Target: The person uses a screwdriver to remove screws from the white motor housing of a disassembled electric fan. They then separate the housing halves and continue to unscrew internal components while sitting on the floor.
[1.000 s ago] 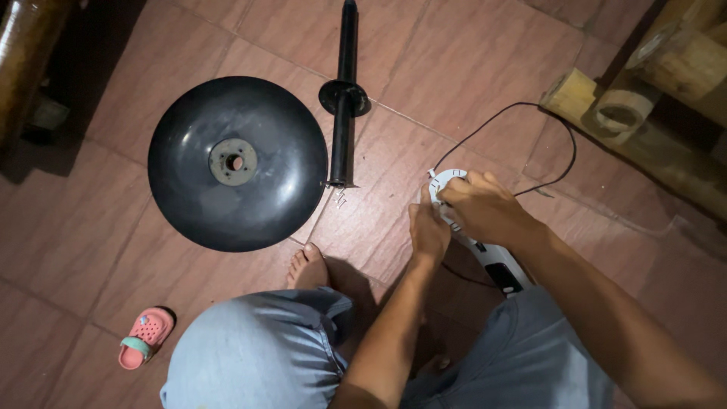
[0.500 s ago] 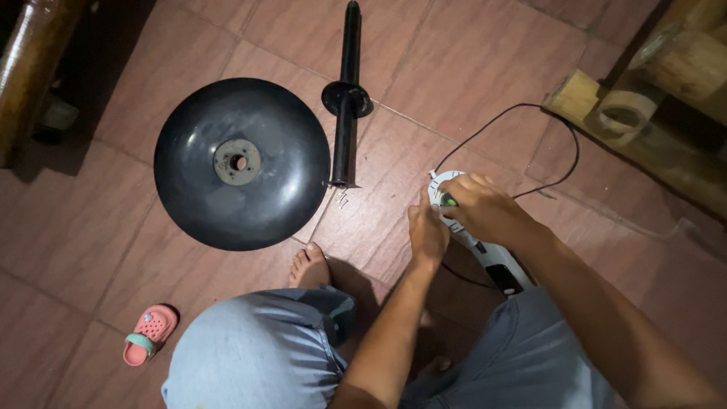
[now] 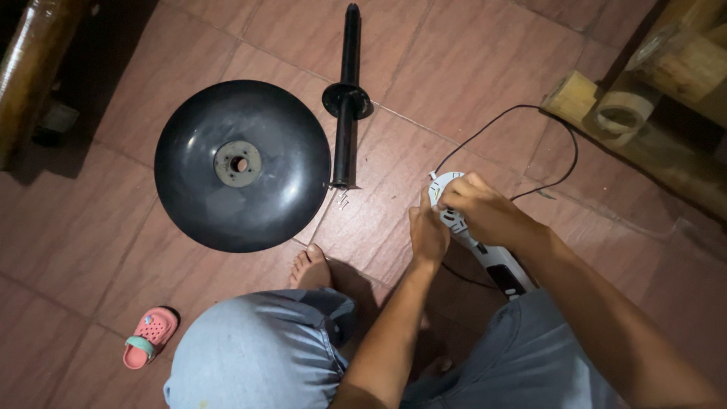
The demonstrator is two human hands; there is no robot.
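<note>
Part: white part [image 3: 454,216] on the floor, at 3 o'clock from the base [image 3: 242,167].
Left hand [image 3: 428,235]: grasps its 9 o'clock edge.
Right hand [image 3: 485,208]: clasps its top.
Pole [image 3: 347,98]: at 10 o'clock, apart.

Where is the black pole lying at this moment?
In the head view, the black pole lies on the tiled floor, top centre, just right of the round black base, left of both hands.

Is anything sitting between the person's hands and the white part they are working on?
Nothing visible does. Both the left hand and right hand already rest on the white part; the black pole and round black base lie off to the side.
</note>
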